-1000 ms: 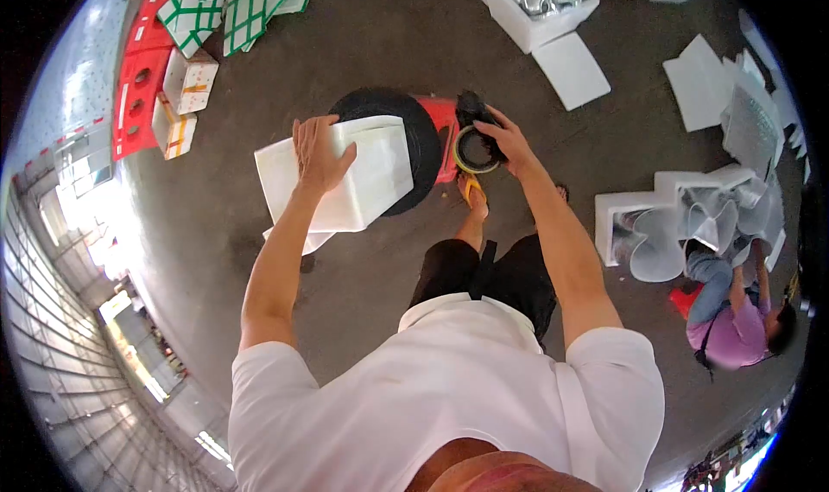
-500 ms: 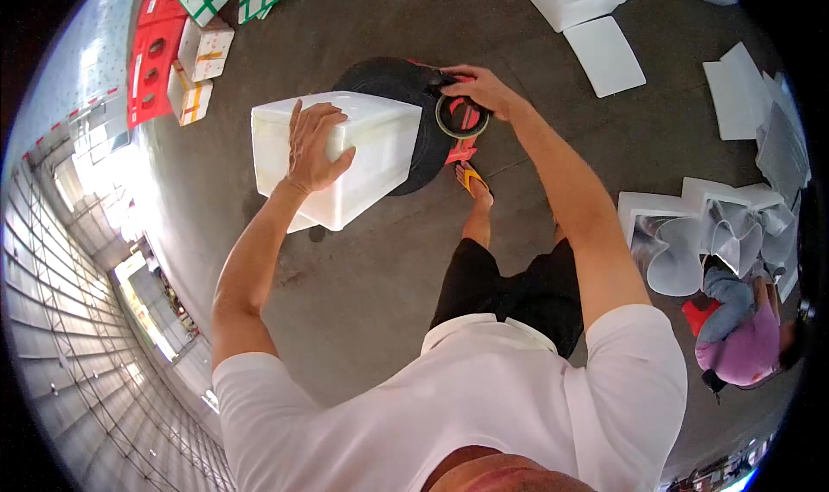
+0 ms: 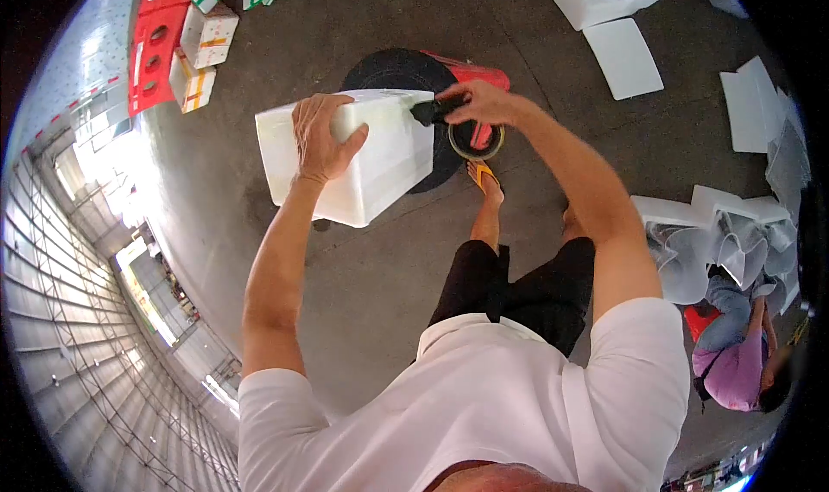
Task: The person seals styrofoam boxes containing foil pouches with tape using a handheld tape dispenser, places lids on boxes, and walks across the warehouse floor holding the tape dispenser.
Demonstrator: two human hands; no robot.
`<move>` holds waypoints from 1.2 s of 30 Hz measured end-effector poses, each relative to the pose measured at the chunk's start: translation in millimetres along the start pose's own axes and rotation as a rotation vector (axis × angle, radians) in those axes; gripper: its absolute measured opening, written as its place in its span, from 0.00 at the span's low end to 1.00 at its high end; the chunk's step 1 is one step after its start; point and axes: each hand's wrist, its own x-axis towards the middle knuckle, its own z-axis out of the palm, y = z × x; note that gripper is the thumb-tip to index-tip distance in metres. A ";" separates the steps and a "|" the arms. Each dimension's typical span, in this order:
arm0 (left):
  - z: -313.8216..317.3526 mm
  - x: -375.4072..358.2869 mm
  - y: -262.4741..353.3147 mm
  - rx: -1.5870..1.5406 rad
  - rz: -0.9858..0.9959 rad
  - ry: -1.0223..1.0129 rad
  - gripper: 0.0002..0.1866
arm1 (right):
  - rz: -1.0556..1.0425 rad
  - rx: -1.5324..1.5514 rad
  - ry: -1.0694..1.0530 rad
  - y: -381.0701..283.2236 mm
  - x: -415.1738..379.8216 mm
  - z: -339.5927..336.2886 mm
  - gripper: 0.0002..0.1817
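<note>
A white foam box [image 3: 389, 159] rests tilted on a round black object like a tire [image 3: 371, 70]. My left hand [image 3: 324, 142] lies on the box's upper left part, fingers bent over its edge and thumb apart. At the box's right end, my right hand [image 3: 479, 103] grips a black-handled tape dispenser [image 3: 429, 112]. The dispenser's black part is at the box's edge, and a round tape roll [image 3: 477, 139] hangs below the hand. Behind that hand lies a red object [image 3: 484, 76].
Red crates [image 3: 155, 47] and small taped boxes [image 3: 207, 38] stand at the upper left. A foam box [image 3: 596, 0] and a white lid [image 3: 623, 58] are at the upper right. A seated person [image 3: 734, 362] is beside lined foam boxes [image 3: 682, 259] at the right.
My right hand has turned the tape dispenser and brought its black part to the box's right edge. The box sits slightly further right, with my left hand still on it.
</note>
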 end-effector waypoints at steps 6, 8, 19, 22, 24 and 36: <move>19.3 19.0 -22.2 0.024 -0.642 0.194 0.24 | 0.059 0.229 0.111 15.5 -74.5 66.0 0.31; 18.0 25.6 -29.1 -0.010 -0.736 0.168 0.26 | 0.049 0.195 0.178 13.7 -79.3 74.9 0.29; 12.9 -1.0 -14.5 0.072 -0.111 0.065 0.31 | 0.036 0.090 0.268 -15.9 18.2 2.9 0.27; 16.0 10.9 -18.5 0.037 -0.234 0.128 0.31 | -0.078 0.022 0.266 4.1 5.0 17.5 0.30; 23.5 16.4 -35.0 0.028 -0.374 0.192 0.31 | -0.030 0.198 0.177 14.5 -43.2 49.1 0.29; -22.4 44.2 25.8 0.100 -0.199 0.185 0.36 | -0.063 0.057 0.428 -11.2 17.4 -5.1 0.31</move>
